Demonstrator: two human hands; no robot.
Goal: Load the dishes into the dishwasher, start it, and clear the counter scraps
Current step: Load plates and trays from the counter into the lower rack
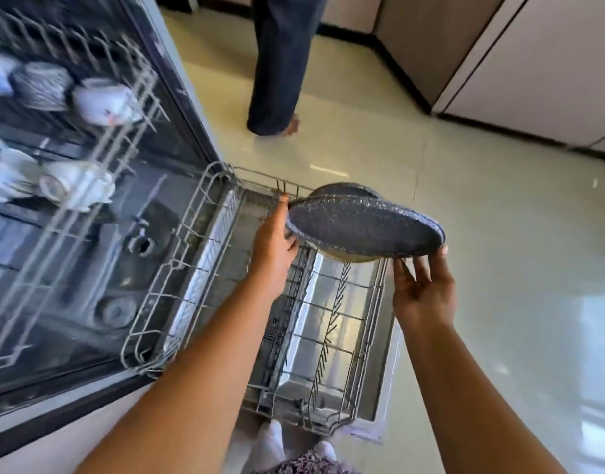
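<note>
KITCHEN: A person leans over an open dishwasher, holding a speckled dark plate [362, 224] tilted in the air above the far end of the pulled-out lower rack [331, 323]. The left hand [275, 246] has the grip, with the thumb over the plate's left rim and the fingers beneath. The right hand [425, 292] props the near right edge from below with straight fingertips and closes on nothing. A second rim shows behind the plate, but it is unclear whether that belongs to another dish. The lower rack holds no dishes in the part that shows, while cups [102, 100] already sit in the upper rack [106, 165]. Another person's leg [280, 63] stands on the floor [499, 234] beyond. Loading appears to be under way, with starting the machine and clearing the scraps still ahead. The next move likely calls for turning the plate on edge and lowering it between the upright prongs.
</note>
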